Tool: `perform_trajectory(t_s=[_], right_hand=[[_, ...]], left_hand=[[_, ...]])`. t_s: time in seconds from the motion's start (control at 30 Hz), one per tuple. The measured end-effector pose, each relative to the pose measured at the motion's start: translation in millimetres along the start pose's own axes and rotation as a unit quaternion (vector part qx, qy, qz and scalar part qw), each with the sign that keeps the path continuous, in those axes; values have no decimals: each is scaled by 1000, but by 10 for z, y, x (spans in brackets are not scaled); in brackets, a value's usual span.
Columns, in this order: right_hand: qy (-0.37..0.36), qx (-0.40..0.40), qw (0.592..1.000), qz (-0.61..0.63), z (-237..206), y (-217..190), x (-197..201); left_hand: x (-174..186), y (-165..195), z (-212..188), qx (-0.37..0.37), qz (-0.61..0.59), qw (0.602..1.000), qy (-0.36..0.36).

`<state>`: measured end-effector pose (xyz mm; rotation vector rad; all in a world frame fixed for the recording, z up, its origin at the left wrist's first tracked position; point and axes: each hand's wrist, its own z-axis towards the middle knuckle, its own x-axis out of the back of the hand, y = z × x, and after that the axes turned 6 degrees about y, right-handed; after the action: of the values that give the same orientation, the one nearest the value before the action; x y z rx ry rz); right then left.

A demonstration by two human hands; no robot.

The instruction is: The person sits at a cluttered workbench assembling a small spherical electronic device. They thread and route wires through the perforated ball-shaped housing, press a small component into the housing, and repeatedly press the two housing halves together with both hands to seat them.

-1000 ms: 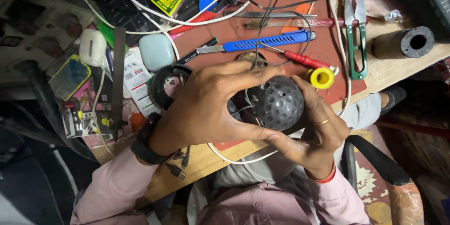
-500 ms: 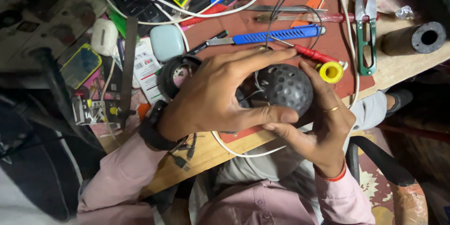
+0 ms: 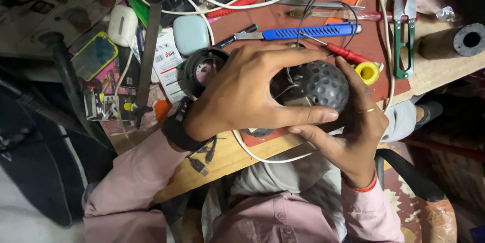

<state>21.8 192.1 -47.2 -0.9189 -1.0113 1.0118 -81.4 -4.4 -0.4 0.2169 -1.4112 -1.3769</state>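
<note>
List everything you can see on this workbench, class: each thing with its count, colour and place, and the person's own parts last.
dimpled ball: one, dark grey, held between both hands
utility knife: one, blue, above the ball
screwdriver: one, red handle, right of the knife
tape roll: one, yellow, by the right hand
snips: one, green, far right
small case: one, pale blue, upper left
ring part: one, black, behind the left hand
left hand: on the ball
right hand: under the ball
</note>
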Motion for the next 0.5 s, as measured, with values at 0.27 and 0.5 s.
perform_trajectory(t_s=[0.27,0.5], right_hand=[[22,24,999,-27,-62,103,-21],[48,42,998,-10,-71,124,-54]], left_hand=[[-26,-29,5,-9,1,1000,1],[-39,-47,13,-8,-5,1000,15]])
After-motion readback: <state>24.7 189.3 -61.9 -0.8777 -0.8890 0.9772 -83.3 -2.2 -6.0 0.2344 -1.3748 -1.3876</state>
